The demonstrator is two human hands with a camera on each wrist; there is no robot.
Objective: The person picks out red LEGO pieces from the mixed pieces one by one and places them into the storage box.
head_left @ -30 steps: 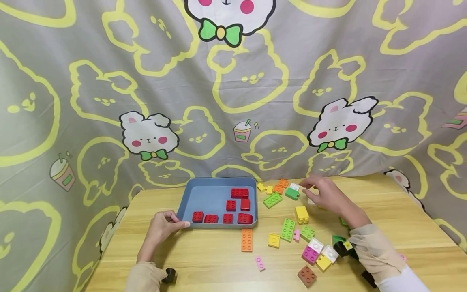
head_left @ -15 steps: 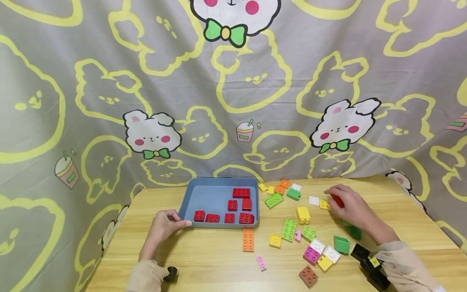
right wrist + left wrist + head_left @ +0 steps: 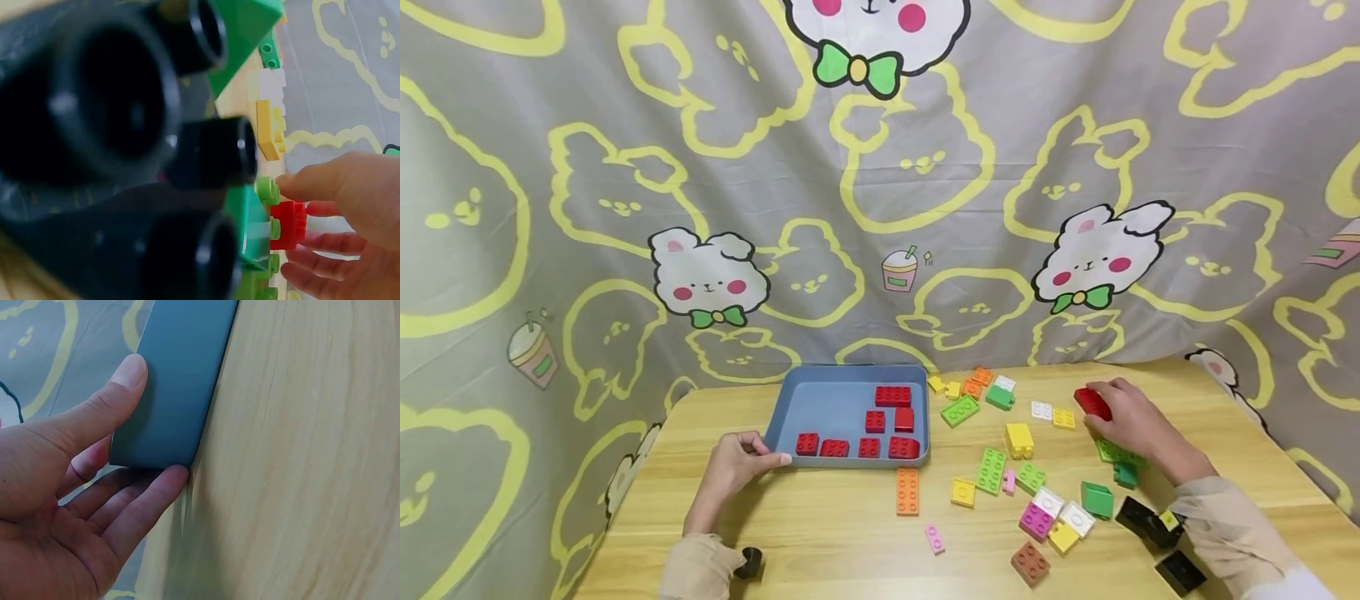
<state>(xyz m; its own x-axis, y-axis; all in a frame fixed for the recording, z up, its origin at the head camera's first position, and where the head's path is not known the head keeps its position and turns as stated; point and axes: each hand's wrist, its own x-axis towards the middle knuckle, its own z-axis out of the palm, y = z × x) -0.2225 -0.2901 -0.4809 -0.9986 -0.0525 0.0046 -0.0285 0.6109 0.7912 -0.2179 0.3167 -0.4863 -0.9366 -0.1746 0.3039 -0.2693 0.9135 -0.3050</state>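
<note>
My left hand (image 3: 741, 462) holds the near left corner of a blue-grey tray (image 3: 850, 463). In the left wrist view the thumb lies on the side wall of the tray (image 3: 178, 381) and the fingers sit round its corner. Several red bricks (image 3: 892, 397) lie in the tray, along its near and right sides. Over at the right, my right hand (image 3: 1131, 421) has its fingers round a studded red brick (image 3: 1092, 403) on the table. The right wrist view shows the red brick (image 3: 287, 225) between thumb and fingers, partly hidden behind green bricks.
Loose bricks of several colours spread right of the tray, among them a yellow brick (image 3: 1019, 441), a lime brick (image 3: 992, 472) and an orange brick (image 3: 907, 492). Black pieces (image 3: 1180, 573) lie by the right forearm. A patterned curtain (image 3: 820, 192) hangs behind the table.
My right hand has moved right, away from the green and white bricks at the back, to the red brick, which now shows more fully. My left hand stays at the tray corner.
</note>
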